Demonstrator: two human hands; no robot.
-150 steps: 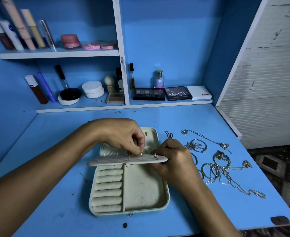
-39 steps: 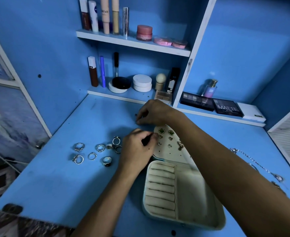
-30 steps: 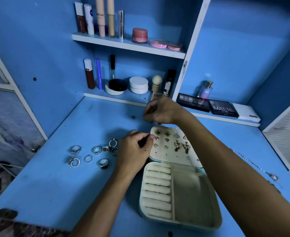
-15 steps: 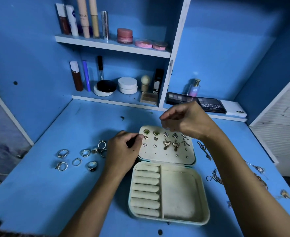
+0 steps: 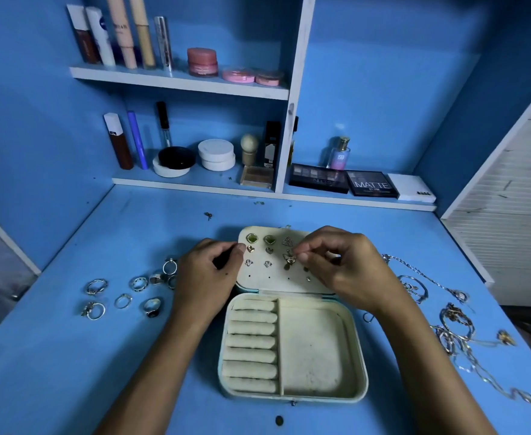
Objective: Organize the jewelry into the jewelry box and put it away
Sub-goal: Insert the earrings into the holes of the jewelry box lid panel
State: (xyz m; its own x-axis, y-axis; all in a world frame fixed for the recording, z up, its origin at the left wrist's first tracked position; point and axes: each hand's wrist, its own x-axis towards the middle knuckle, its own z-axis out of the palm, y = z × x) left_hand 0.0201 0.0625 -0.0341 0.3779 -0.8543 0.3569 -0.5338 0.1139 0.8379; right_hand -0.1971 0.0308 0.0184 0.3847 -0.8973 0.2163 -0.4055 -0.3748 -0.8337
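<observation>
Right hand (image 5: pixel 345 265) has dropped onto the earring panel (image 5: pixel 270 271), fingers pinched together; left hand (image 5: pixel 207 274) still curled.

cream jewelry box (image 5: pixel 292 346) (teal-edged) on blue table (image 5: pixel 69 356).

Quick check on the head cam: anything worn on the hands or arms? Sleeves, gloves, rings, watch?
Nothing worn that shows. The left hand and the right hand are bare, with no gloves and no rings visible on the fingers. Both forearms are bare from wrist to the bottom edge of the picture: no sleeve, watch or bracelet in view. Nails look short and unpainted, though the light is dim.
</observation>
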